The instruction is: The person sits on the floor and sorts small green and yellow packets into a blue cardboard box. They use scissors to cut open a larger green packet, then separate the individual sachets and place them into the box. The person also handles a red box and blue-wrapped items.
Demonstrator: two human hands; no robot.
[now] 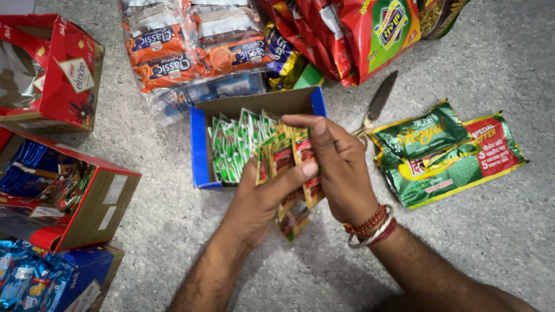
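Both forearms rise from the bottom edge toward the centre of the frame. Left hand [260, 199] grips a strip of small yellow-and-red sachets [289, 167], thumb pressed across the front. Right hand [341, 173], with red and silver bangles [370, 226] at the wrist, curls over the same strip from the right, fingers closed on its upper end. Part of the strip hangs below the hands, over the grey floor [497, 231].

Just behind the hands, in the centre of the frame, sits a blue-edged box [199, 150], open at the top and packed with green sachets [234, 147]; the strip overlaps its right side. Scissors [376, 107] lie right of the box, tip toward the upper right. An emptied green wrapper [445, 153] lies flat at the right. Biscuit packs [191, 49] and red snack bags [347, 34] pile along the top. Red cartons [63, 75] stand at the left, and blue packets [29, 277] fill the lower left corner.
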